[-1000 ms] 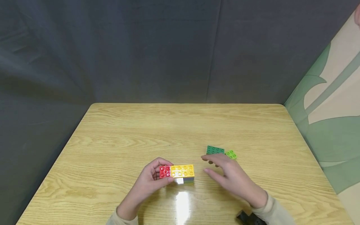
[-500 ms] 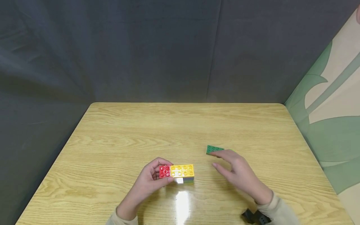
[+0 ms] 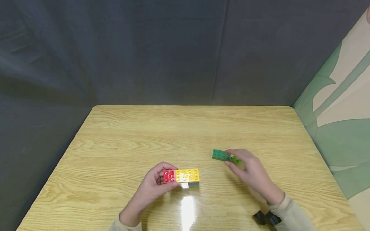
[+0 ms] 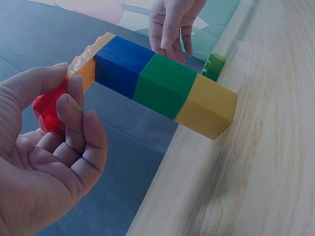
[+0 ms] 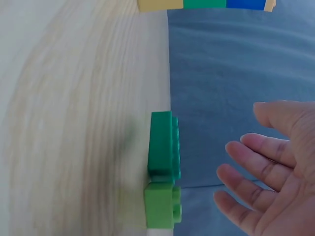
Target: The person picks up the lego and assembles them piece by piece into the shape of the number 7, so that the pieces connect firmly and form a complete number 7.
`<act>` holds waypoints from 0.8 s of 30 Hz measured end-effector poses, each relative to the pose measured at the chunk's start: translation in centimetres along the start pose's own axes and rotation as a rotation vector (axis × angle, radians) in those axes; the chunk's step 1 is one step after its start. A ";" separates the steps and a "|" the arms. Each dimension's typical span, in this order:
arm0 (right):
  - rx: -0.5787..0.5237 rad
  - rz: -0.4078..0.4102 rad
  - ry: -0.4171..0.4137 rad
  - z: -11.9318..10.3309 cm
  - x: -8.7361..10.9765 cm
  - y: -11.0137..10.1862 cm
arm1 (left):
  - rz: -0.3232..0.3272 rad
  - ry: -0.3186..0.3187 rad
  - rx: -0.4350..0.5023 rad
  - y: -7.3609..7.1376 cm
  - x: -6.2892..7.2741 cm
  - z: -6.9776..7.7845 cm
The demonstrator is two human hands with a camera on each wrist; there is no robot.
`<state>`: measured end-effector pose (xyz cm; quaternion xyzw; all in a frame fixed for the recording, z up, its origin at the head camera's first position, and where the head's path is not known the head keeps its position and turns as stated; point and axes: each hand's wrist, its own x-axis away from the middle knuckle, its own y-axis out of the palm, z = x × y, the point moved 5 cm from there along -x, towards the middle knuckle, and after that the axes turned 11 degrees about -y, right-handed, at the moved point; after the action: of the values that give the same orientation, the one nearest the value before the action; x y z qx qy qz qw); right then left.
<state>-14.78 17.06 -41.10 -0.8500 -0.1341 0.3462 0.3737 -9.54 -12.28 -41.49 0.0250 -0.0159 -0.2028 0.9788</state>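
r hand point(image 3: 251, 167) shifted right, fingers apart abv lime brick point(image 5: 158, 205); l hand point(image 3: 156, 180) pinching red brick point(image 3: 169, 176)

The left hand point(image 3: 154, 182) is held left of centre, its fingers point(image 4: 93, 137) curled in a grip; the right hand point(image 3: 251, 166) is positioned right, slightly farther, thumb point(image 5: 278, 116) parted.

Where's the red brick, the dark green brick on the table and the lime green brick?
Red brick point(image 3: 169, 176): head view, studded top.
Dark green brick point(image 5: 161, 145): right wrist view, smooth side.
Lime green brick point(image 5: 159, 205): right wrist view, smooth side.
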 end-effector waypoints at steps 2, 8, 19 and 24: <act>0.002 0.001 0.012 0.4 0.1 0.0 | 0.000 0.001 -0.001 0.0 0.0 0.0; 0.008 0.000 0.027 1.0 0.0 0.0 | -0.001 0.006 0.001 0.0 0.0 0.0; 0.014 -0.033 0.055 2.2 -0.1 0.5 | 0.009 -0.007 -0.004 0.0 0.0 0.0; 0.005 -0.075 0.097 2.9 -0.1 1.0 | 0.032 -0.038 -0.017 0.0 0.0 -0.1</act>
<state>-16.91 17.92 -43.12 -0.8592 -0.1466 0.2907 0.3947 -9.58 -12.28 -41.56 0.0126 -0.0332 -0.1879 0.9815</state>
